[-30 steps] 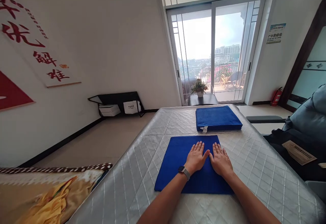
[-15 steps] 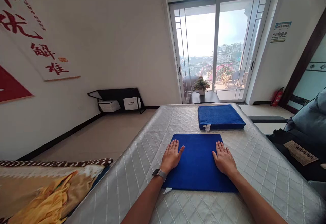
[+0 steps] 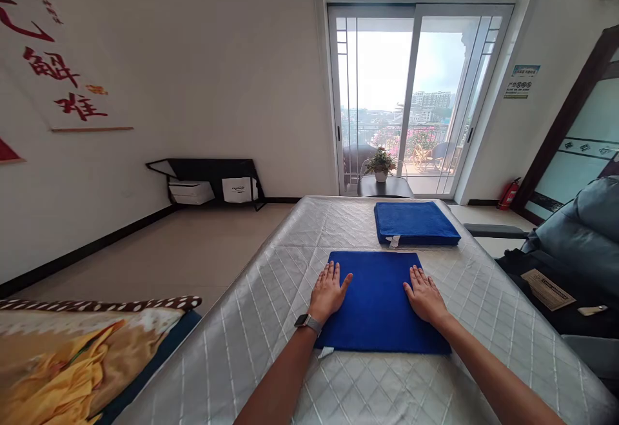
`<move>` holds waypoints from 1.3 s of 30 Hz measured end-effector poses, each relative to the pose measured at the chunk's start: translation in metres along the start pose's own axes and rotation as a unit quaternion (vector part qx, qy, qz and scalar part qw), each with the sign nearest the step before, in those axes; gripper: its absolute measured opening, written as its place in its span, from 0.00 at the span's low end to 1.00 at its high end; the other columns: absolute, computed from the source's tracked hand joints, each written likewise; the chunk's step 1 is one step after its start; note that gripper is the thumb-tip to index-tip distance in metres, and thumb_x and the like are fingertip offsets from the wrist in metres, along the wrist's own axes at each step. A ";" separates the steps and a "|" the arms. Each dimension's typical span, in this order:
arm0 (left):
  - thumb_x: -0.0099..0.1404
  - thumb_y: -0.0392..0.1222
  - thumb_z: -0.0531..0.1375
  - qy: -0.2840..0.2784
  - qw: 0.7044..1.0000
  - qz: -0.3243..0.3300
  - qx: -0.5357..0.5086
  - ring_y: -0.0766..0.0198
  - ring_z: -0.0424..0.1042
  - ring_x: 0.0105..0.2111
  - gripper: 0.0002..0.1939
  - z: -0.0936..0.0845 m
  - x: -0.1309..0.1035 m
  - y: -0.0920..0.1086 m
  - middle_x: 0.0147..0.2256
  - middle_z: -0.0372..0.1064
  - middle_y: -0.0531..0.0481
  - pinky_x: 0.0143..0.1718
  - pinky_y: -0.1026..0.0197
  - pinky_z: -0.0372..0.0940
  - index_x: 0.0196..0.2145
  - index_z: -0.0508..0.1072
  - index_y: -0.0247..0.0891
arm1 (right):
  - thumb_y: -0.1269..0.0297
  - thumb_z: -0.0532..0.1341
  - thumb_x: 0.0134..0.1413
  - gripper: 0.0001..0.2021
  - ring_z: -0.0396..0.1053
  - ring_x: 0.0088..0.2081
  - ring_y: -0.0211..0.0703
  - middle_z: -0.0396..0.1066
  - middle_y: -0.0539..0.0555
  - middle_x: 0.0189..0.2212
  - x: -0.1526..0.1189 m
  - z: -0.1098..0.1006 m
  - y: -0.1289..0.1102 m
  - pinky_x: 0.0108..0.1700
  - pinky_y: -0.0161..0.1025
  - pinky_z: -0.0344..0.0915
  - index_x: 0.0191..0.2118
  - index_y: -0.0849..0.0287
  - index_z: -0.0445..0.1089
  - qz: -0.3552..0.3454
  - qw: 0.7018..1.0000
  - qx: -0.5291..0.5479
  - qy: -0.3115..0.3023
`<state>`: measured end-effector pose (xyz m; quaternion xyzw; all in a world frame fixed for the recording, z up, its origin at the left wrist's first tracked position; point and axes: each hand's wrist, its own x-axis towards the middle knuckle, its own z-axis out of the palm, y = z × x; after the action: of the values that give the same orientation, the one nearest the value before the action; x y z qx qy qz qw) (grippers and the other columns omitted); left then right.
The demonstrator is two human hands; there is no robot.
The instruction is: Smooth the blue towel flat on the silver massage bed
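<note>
A folded blue cloth (image 3: 377, 309) lies flat on the silver quilted cover (image 3: 261, 322) in front of me. Over its left edge rests my left hand (image 3: 329, 291), palm down with the fingers stretched out; a watch is on that wrist. My right hand (image 3: 424, 295) lies flat on the right edge, fingers extended. Neither hand grips anything. A small white tag sticks out at the cloth's near left corner. Beyond it sits a stack of folded blue cloths (image 3: 416, 222), also with a white tag at its front.
At the lower left is a surface with a patterned blanket and a yellow cloth (image 3: 72, 373). A potted plant (image 3: 381, 164) stands on a chair past the far edge. To the right, a grey armchair (image 3: 580, 231) holds dark fabric and a brown card (image 3: 549, 288).
The camera view has tilted and shifted slightly. Both hands remain flat on the blue cloth's side edges, in nearly the same places.
</note>
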<state>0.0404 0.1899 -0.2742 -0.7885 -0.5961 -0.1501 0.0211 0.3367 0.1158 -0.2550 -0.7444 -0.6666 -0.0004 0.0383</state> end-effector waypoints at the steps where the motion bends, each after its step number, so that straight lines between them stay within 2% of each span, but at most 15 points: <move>1: 0.71 0.66 0.32 -0.001 1.000 -0.002 -0.002 0.48 0.49 0.68 0.45 -0.001 -0.001 0.000 0.67 0.49 0.33 0.66 0.46 0.49 0.67 0.55 0.27 | 0.52 0.38 0.68 0.33 0.35 0.71 0.46 0.39 0.58 0.71 -0.002 -0.001 -0.001 0.70 0.48 0.34 0.71 0.69 0.42 0.001 1.000 -0.002 -0.001; 5: 0.71 0.66 0.32 -0.003 1.000 -0.002 0.000 0.48 0.50 0.67 0.46 -0.003 -0.002 0.000 0.67 0.49 0.31 0.66 0.47 0.49 0.67 0.56 0.23 | 0.53 0.39 0.68 0.33 0.34 0.71 0.47 0.40 0.60 0.71 -0.016 -0.001 -0.001 0.70 0.50 0.33 0.71 0.69 0.43 -0.002 1.000 -0.011 0.001; 11: 0.71 0.67 0.32 0.003 1.000 -0.001 0.015 0.49 0.51 0.67 0.46 -0.005 -0.001 0.001 0.67 0.50 0.32 0.66 0.49 0.50 0.67 0.56 0.24 | 0.51 0.38 0.67 0.34 0.34 0.72 0.48 0.38 0.59 0.71 -0.039 0.010 0.004 0.70 0.51 0.36 0.71 0.69 0.42 -0.014 1.000 0.004 0.000; 19: 0.72 0.66 0.34 0.001 0.999 -0.012 0.042 0.48 0.50 0.67 0.44 -0.006 0.000 0.008 0.67 0.51 0.33 0.66 0.47 0.50 0.67 0.56 0.26 | 0.52 0.39 0.67 0.34 0.34 0.71 0.48 0.38 0.58 0.71 -0.041 0.008 0.005 0.70 0.51 0.36 0.71 0.68 0.43 -0.005 0.999 0.031 0.009; 22: 0.72 0.66 0.35 0.019 0.998 -0.022 0.063 0.47 0.52 0.67 0.45 -0.011 -0.001 0.015 0.66 0.53 0.31 0.66 0.45 0.49 0.66 0.57 0.23 | 0.52 0.38 0.67 0.34 0.34 0.71 0.47 0.39 0.57 0.71 -0.042 0.004 0.006 0.70 0.50 0.36 0.71 0.68 0.43 0.002 0.999 0.038 0.005; 25: 0.73 0.63 0.34 0.045 0.997 0.016 0.056 0.48 0.52 0.67 0.42 -0.019 -0.009 0.043 0.65 0.55 0.32 0.66 0.45 0.50 0.66 0.58 0.24 | 0.52 0.39 0.67 0.34 0.34 0.71 0.47 0.39 0.58 0.71 -0.043 0.002 0.007 0.70 0.51 0.36 0.71 0.68 0.42 0.007 0.999 0.046 0.005; 27: 0.75 0.61 0.35 0.038 0.996 0.082 0.026 0.51 0.53 0.67 0.38 -0.023 -0.019 0.075 0.65 0.55 0.36 0.65 0.46 0.52 0.66 0.59 0.29 | 0.52 0.39 0.67 0.34 0.35 0.71 0.47 0.39 0.58 0.71 -0.044 0.001 0.008 0.70 0.51 0.36 0.71 0.68 0.43 0.006 0.999 0.047 0.006; 30: 0.76 0.58 0.36 -0.004 0.977 0.210 -0.031 0.55 0.49 0.68 0.35 -0.022 -0.038 0.134 0.67 0.52 0.40 0.66 0.49 0.51 0.67 0.56 0.31 | 0.53 0.40 0.67 0.33 0.35 0.71 0.48 0.39 0.59 0.71 -0.045 0.001 0.010 0.70 0.51 0.37 0.71 0.68 0.43 0.004 0.999 0.035 0.004; 33: 0.76 0.58 0.38 -0.025 0.959 0.274 -0.072 0.58 0.43 0.69 0.34 -0.014 -0.050 0.178 0.69 0.47 0.43 0.68 0.52 0.47 0.69 0.51 0.33 | 0.61 0.42 0.66 0.31 0.33 0.71 0.48 0.36 0.57 0.71 -0.047 0.000 0.012 0.70 0.51 0.37 0.71 0.67 0.44 -0.016 1.000 0.010 -0.008; 34: 0.76 0.58 0.38 -0.030 0.957 0.276 -0.078 0.58 0.42 0.70 0.34 -0.012 -0.052 0.185 0.69 0.45 0.43 0.68 0.52 0.46 0.70 0.49 0.33 | 0.63 0.43 0.65 0.31 0.33 0.72 0.48 0.36 0.57 0.71 -0.048 0.000 0.013 0.70 0.51 0.37 0.71 0.66 0.44 -0.024 1.000 0.006 -0.010; 36: 0.75 0.59 0.38 -0.039 0.960 0.264 -0.079 0.58 0.41 0.70 0.35 -0.008 -0.051 0.186 0.69 0.44 0.43 0.68 0.52 0.45 0.70 0.48 0.33 | 0.62 0.43 0.65 0.31 0.33 0.72 0.48 0.37 0.57 0.71 -0.048 0.001 0.014 0.70 0.51 0.37 0.71 0.67 0.44 -0.026 1.000 0.009 -0.005; 39: 0.75 0.60 0.38 -0.046 0.970 0.230 -0.061 0.57 0.41 0.70 0.36 -0.009 -0.048 0.160 0.69 0.45 0.42 0.68 0.50 0.46 0.70 0.49 0.33 | 0.56 0.42 0.67 0.32 0.35 0.71 0.48 0.39 0.59 0.71 -0.046 0.002 0.013 0.70 0.50 0.36 0.71 0.69 0.44 -0.007 1.000 0.028 0.012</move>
<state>0.1780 0.0966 -0.2550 -0.9103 -0.3887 -0.1405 -0.0203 0.3441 0.0684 -0.2599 -0.7382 -0.6712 0.0096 0.0673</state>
